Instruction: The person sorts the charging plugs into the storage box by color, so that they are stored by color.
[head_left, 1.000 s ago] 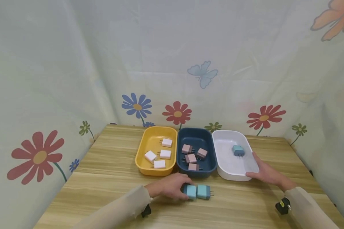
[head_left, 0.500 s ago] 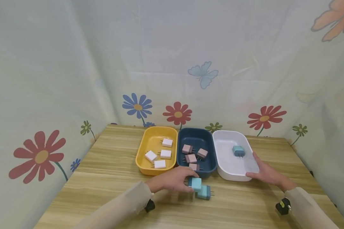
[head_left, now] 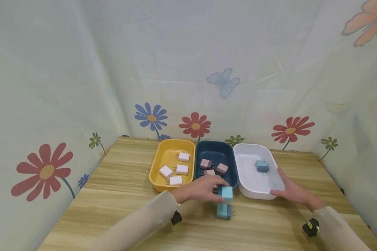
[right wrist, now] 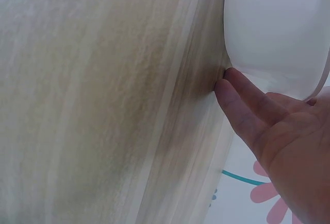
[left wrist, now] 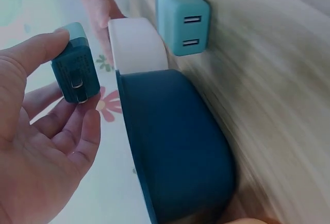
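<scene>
In the head view my left hand (head_left: 204,190) pinches a teal phone charger (head_left: 227,194) between thumb and fingers, close to the front of the navy bin (head_left: 218,148). The left wrist view shows this charger's prongs (left wrist: 77,82) and its dark end. On the table just below lies another teal charger (head_left: 222,211), its two USB ports facing the left wrist camera. My right hand (head_left: 293,190) rests against the front right corner of the white bin (head_left: 249,186), thumb along the front and straight fingers (right wrist: 247,103) down its side. One teal charger (head_left: 262,166) lies inside that bin.
The yellow bin (head_left: 155,170) stands left of the navy one, with several white chargers (head_left: 182,169) in it. Several pink chargers (head_left: 222,168) lie in the navy bin. All three bins stand side by side on the wooden table (head_left: 119,195), before a flowered curtain (head_left: 176,52).
My left hand has lifted the left one of two teal chargers off the table and carried it rightward, toward the white bin. The right hand has kept its place at that bin.
</scene>
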The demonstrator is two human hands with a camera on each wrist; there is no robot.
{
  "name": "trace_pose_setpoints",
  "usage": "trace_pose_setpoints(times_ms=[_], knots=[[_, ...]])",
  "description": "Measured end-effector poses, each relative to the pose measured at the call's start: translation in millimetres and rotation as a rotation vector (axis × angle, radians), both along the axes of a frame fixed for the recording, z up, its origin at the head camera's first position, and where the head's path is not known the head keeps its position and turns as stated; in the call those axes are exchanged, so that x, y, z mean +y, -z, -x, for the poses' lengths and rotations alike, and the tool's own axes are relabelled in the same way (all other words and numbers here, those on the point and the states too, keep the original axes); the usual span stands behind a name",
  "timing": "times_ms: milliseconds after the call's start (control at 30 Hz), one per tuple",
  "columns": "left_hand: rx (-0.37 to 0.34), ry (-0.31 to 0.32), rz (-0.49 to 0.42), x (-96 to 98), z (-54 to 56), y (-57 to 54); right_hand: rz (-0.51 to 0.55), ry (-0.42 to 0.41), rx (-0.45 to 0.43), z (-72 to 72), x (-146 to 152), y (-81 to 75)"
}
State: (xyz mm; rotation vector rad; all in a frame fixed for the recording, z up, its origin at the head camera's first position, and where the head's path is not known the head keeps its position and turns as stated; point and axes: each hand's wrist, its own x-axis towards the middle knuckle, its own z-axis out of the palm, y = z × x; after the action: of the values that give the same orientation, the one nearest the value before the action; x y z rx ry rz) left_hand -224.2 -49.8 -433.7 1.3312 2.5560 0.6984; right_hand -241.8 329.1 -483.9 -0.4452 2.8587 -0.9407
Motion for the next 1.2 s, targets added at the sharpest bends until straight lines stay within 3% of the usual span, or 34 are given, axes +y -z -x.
trace_pose_setpoints(times_ms=[467, 833, 1200], knots=[[0.081, 0.001, 0.025, 43.6, 17.9, -6.2, 0.017, -0.012, 0.013, -3.1, 1, 1.3], [0.048, -0.044, 0.009, 69.3, 31.4, -12.5, 0.012, 0.001, 0.006, -1.2, 1, -0.3], [0.083, -0.104, 0.005, 92.5, 47.1, -3.3, -0.01, 0.018, -0.009, -2.0, -3, -1.3]])
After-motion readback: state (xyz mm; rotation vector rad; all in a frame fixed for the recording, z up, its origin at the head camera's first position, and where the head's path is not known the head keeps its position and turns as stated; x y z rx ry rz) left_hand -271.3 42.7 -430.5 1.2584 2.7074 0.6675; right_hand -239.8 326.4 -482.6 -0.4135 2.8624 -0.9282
